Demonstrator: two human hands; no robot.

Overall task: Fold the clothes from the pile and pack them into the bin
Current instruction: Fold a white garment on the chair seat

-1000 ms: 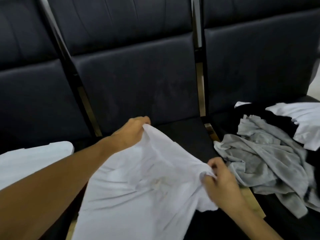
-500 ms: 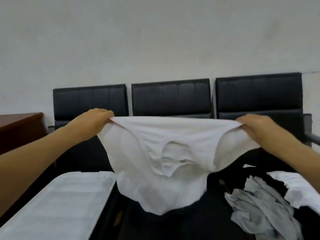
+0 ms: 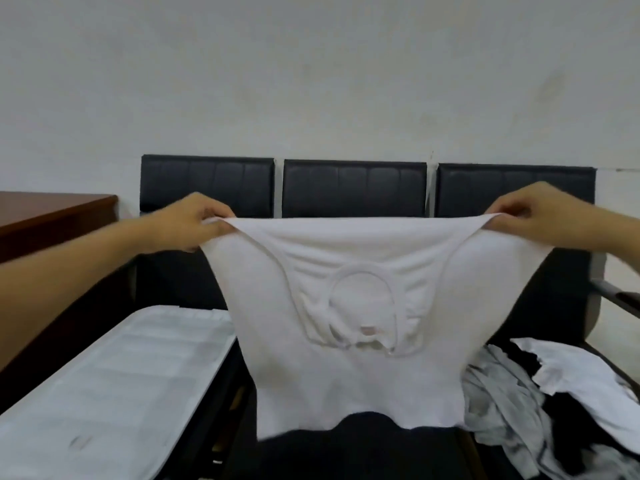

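A white T-shirt (image 3: 349,382) hangs stretched in the air in front of the black chairs, its neck opening showing through the cloth. My left hand (image 3: 194,223) pinches its upper left corner, and my right hand (image 3: 530,216) pinches the upper right corner. The hem hangs just above the middle seat. A pile of clothes (image 3: 512,407), grey, black and white, lies on the right seat. A white bin lid or bin top (image 3: 104,386) sits on the left seat.
Three black padded chairs (image 3: 353,185) stand in a row against a white wall. A brown wooden desk (image 3: 45,216) is at the left. A chair armrest (image 3: 620,299) sticks out at the right.
I lifted the white shirt off the middle seat and spread my hands apart, so it now hangs flat and taut. The view has tilted up to the wall.
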